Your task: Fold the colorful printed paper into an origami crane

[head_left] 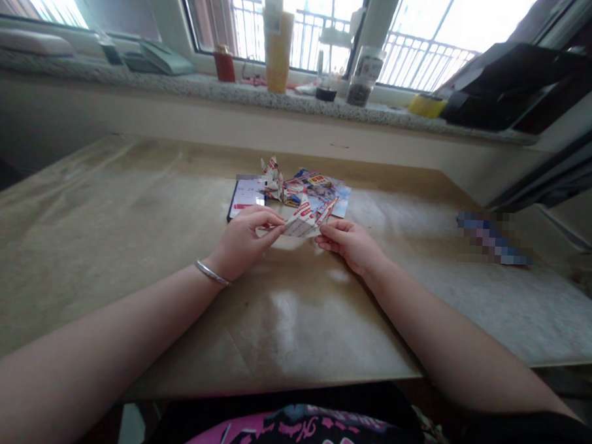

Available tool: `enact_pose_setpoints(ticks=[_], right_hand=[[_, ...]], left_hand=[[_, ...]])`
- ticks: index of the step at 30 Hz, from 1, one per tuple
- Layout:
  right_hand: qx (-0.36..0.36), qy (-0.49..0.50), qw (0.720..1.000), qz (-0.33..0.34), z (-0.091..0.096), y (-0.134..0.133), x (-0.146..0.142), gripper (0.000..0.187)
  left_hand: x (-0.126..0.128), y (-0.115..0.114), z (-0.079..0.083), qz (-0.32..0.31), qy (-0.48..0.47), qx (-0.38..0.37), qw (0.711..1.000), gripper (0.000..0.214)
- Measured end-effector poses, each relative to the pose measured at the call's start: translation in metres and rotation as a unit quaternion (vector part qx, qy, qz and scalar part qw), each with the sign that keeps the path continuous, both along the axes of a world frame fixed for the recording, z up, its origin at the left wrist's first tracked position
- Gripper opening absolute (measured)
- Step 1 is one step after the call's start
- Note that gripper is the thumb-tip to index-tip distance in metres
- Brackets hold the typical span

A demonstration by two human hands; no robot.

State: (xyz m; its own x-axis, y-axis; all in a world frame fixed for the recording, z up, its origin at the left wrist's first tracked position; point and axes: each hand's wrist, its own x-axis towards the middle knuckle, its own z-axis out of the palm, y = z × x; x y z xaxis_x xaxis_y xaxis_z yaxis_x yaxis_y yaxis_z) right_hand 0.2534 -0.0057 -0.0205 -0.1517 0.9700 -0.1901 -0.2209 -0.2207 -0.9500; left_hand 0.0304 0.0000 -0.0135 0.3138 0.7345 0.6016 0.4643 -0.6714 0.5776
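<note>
Between my two hands is a folded piece of white paper (302,223) with red and grey print, lifted a little off the table. My left hand (250,238) pinches its left corner between thumb and fingers. At the other end, the fingertips of my right hand (345,241) are closed on its right corner. Just behind it lies a pile of colourful printed papers (322,185). A crumpled or folded paper shape (273,180) stands to the left of that pile. Beside it, a phone with a lit screen (245,197) lies close to my left hand.
The table (128,241) has a shiny tan cover. A blurred blue item (494,240) lies at the right, near a pale box (561,224). On the stone windowsill (184,86) stand a red jar (225,65), a tall yellow container (278,51), a clear jar (365,78) and a black bag (508,87).
</note>
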Motion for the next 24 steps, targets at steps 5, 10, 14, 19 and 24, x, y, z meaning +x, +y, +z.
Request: enact_pose_setpoints(ticks=[5, 10, 14, 19, 24], right_hand=[[0.023, 0.000, 1.000, -0.016, -0.003, 0.000, -0.001, 0.029], [0.011, 0.027, 0.998, -0.048, -0.003, -0.004, -0.008, 0.036], [0.018, 0.027, 0.998, -0.047, -0.002, -0.006, -0.011, 0.035], [0.020, 0.026, 0.999, -0.033, -0.001, -0.002, -0.004, 0.032], [0.020, 0.004, 1.000, -0.013, 0.003, 0.001, 0.006, 0.033]], left_hand=[[0.001, 0.000, -0.001, 0.052, -0.006, 0.006, 0.999, 0.014], [0.003, -0.002, 0.000, 0.072, -0.019, -0.070, 0.995, 0.019], [0.003, -0.001, 0.001, 0.054, -0.035, -0.089, 0.994, 0.022], [0.001, 0.002, 0.000, 0.025, -0.049, -0.090, 0.994, 0.021], [0.000, 0.002, 0.002, -0.006, -0.061, -0.091, 0.994, 0.020]])
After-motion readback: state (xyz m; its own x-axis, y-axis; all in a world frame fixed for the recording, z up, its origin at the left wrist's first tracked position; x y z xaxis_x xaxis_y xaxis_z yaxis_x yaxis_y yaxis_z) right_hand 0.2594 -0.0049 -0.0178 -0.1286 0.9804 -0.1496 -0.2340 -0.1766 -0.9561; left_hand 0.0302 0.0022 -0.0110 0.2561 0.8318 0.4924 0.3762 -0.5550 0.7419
